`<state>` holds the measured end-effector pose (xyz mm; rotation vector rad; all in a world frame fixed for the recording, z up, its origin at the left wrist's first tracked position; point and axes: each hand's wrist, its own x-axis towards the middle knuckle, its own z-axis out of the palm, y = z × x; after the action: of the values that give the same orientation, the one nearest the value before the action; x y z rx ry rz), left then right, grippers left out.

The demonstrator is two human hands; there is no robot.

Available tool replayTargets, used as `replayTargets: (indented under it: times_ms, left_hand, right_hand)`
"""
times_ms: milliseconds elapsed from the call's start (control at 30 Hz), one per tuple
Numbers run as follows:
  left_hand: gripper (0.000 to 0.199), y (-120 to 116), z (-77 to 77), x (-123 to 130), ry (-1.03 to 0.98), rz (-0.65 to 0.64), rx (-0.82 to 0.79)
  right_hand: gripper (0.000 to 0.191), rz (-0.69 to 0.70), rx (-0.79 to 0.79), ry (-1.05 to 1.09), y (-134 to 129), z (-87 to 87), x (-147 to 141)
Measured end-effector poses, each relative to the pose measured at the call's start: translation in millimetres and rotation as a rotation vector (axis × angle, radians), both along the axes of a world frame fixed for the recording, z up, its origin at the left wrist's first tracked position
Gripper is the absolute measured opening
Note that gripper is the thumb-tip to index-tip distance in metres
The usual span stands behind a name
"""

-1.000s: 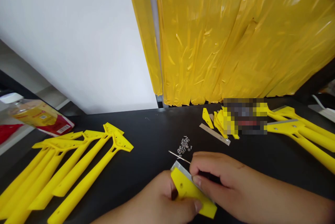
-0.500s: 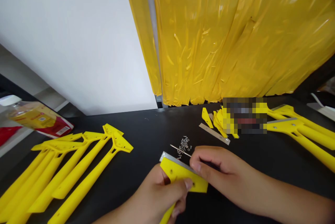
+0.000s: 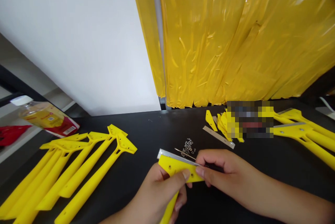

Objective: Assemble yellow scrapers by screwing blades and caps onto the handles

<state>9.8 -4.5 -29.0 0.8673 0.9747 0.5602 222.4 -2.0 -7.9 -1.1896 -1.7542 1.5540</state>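
here, two hands point(image 3: 162, 189) point(image 3: 227, 168), one yellow scraper point(image 3: 180, 165) (held)

1. Fasteners point(image 3: 187, 148): on tabletop point(image 3: 146, 136), 12 o'clock of held scraper point(image 3: 180, 168).
2. Strip point(image 3: 218, 136): 1 o'clock; cover plates point(image 3: 222, 125) just behind.
3. Other scrapers point(image 3: 293, 130): 2 o'clock.
4. Handles point(image 3: 90, 182): 9 o'clock, overlapping; bottle point(image 3: 49, 117) behind, 10 o'clock.

At the far side, a large white panel point(image 3: 86, 42) is flanked on the right by wrinkled yellow plastic sheeting point(image 3: 235, 42). At the left, a white-capped, labelled bottle point(image 3: 49, 117) is seen tilted, with a red item point(image 3: 13, 135) partly shown beside it.
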Motion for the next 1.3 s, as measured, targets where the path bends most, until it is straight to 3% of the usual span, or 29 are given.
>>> replayTargets:
  times_ms: [267, 533, 700, 800, 933, 1033, 1100, 1200, 1267, 1300]
  left_hand:
    - [0.040, -1, 0.7, 0, 0.027, -0.003, 0.002]
    - [0.039, 1, -4.3, -5, -0.008, -0.026, 0.012]
    - [0.059, 5, 4.0, -7, 0.017, -0.033, 0.059]
    - [0.061, 9, 10.1, -10, 0.119, 0.029, 0.264]
    - [0.052, 12, 15.3, -14, 0.266, -0.059, 0.646]
    - [0.046, 11, 14.5, -15, 0.344, -0.091, 0.780]
    - [0.043, 9, 10.4, -12, 0.337, -0.067, 0.745]
    - [0.044, 3, 5.6, -9, 0.157, -0.057, 0.465]
    - [0.049, 0, 10.6, -10, 0.115, -0.099, 0.341]
    - [0.050, -1, 16.5, -12, 0.167, -0.135, 0.370]
  right_hand:
    - [0.028, 0.032, 0.089, -0.012, 0, 5.9, 0]
    - [0.033, 0.037, 0.050, -0.041, 2, 3.1, 0]
    - [0.036, 0.020, 0.013, -0.024, 7, 1.8, 10]
    - [0.037, -0.019, 0.060, -0.034, 16, 3.2, 20]
    - [0.036, -0.051, 0.110, -0.027, 27, 0.0, 29]
    - [0.038, -0.041, 0.134, -0.023, 27, -2.1, 29]
    - [0.037, -0.032, 0.148, -0.009, 23, -0.6, 26]
    - [0.032, 0.002, 0.200, 0.027, 14, 4.1, 20]
    - [0.029, 0.008, 0.262, 0.019, 8, 5.9, 16]
    - [0.025, -0.017, 0.308, -0.002, 6, 6.0, 15]
